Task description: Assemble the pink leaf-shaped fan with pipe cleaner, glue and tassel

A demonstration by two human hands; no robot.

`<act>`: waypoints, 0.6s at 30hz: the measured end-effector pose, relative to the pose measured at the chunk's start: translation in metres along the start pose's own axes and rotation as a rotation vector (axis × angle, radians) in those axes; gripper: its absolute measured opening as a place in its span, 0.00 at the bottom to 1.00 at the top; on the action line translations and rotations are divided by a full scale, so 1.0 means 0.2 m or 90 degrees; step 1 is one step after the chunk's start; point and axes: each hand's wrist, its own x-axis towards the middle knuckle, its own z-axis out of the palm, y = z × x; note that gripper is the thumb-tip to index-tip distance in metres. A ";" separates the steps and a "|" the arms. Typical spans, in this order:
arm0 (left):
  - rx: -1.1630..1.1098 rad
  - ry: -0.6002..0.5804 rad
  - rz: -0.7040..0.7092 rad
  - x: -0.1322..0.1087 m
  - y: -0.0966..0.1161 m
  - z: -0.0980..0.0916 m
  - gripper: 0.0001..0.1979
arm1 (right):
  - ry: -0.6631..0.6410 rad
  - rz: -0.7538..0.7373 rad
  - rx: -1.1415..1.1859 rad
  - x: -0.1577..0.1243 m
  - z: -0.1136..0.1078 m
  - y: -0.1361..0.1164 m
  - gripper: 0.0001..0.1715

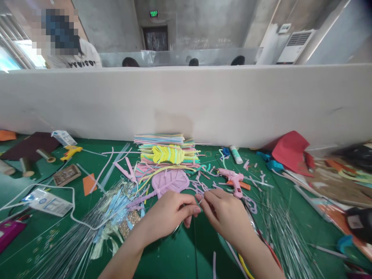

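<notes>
My left hand (176, 212) and my right hand (222, 213) meet over the green table, their fingertips pinched close together. A tiny pale bit shows between the fingers, too small to name. Just beyond my left hand lies a purple leaf shape (170, 181) with raised veins and a purple stem. Past my right hand is a pink hot glue gun (231, 179), with loose purple pipe cleaner pieces (200, 186) to its left. Behind the leaf are a bundle of yellow pipe cleaners (167, 154) and stacks of coloured pipe cleaners (158, 138).
Thin metal wires (286, 228) fan out at the right, and more wires (78, 236) lie at the left. A yellow glue gun (70, 152), white cable (74, 201), glue stick tube (236, 155) and red sheet (292, 151) lie around. A white partition (186, 100) borders the table's back; people are beyond it.
</notes>
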 end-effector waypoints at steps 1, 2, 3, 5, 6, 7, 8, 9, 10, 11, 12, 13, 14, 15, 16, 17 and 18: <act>-0.009 -0.003 -0.004 0.00 0.00 0.00 0.13 | -0.014 -0.001 0.003 0.00 0.00 0.00 0.22; -0.017 -0.006 -0.009 0.00 0.01 0.00 0.13 | -0.032 -0.006 0.009 0.00 0.00 0.00 0.22; -0.027 -0.012 -0.016 0.00 0.01 -0.01 0.13 | -0.054 -0.015 0.019 0.01 0.00 0.00 0.22; -0.047 -0.028 -0.031 0.00 0.02 -0.01 0.13 | -0.104 -0.029 0.043 0.01 -0.01 -0.01 0.21; -0.058 -0.035 -0.036 0.00 0.02 -0.02 0.14 | -0.125 -0.030 0.050 0.01 -0.01 -0.01 0.22; -0.068 -0.041 -0.040 0.00 0.02 -0.02 0.14 | -0.142 -0.027 0.054 0.01 -0.01 -0.01 0.22; -0.078 -0.046 -0.042 0.00 0.03 -0.02 0.14 | -0.153 -0.023 0.054 0.01 -0.02 -0.02 0.23; -0.086 -0.050 -0.042 0.00 0.03 -0.02 0.14 | -0.159 -0.020 0.052 0.01 -0.02 -0.02 0.23; -0.092 -0.052 -0.041 0.00 0.02 -0.02 0.14 | -0.161 -0.018 0.048 0.01 -0.02 -0.02 0.23; -0.097 -0.056 -0.040 0.00 0.02 -0.02 0.15 | -0.162 -0.018 0.046 0.00 -0.02 -0.02 0.24; -0.101 -0.061 -0.038 0.00 0.02 -0.02 0.15 | -0.162 -0.018 0.046 0.00 -0.02 -0.02 0.24; -0.105 -0.065 -0.038 0.01 0.02 -0.02 0.15 | -0.163 -0.018 0.049 0.00 -0.02 -0.02 0.24; -0.109 -0.067 -0.037 0.01 0.01 -0.02 0.15 | -0.162 -0.017 0.052 0.00 -0.02 -0.01 0.24; -0.113 -0.069 -0.036 0.01 0.01 -0.02 0.15 | -0.159 -0.016 0.056 0.00 -0.02 -0.01 0.24; -0.116 -0.069 -0.036 0.01 0.01 -0.02 0.15 | -0.152 -0.014 0.058 0.00 -0.02 -0.01 0.24; -0.117 -0.069 -0.034 0.01 0.00 -0.03 0.16 | -0.146 -0.012 0.060 0.00 -0.02 -0.01 0.23; -0.115 -0.069 -0.033 0.01 0.00 -0.03 0.16 | -0.141 -0.010 0.064 0.00 -0.02 0.00 0.23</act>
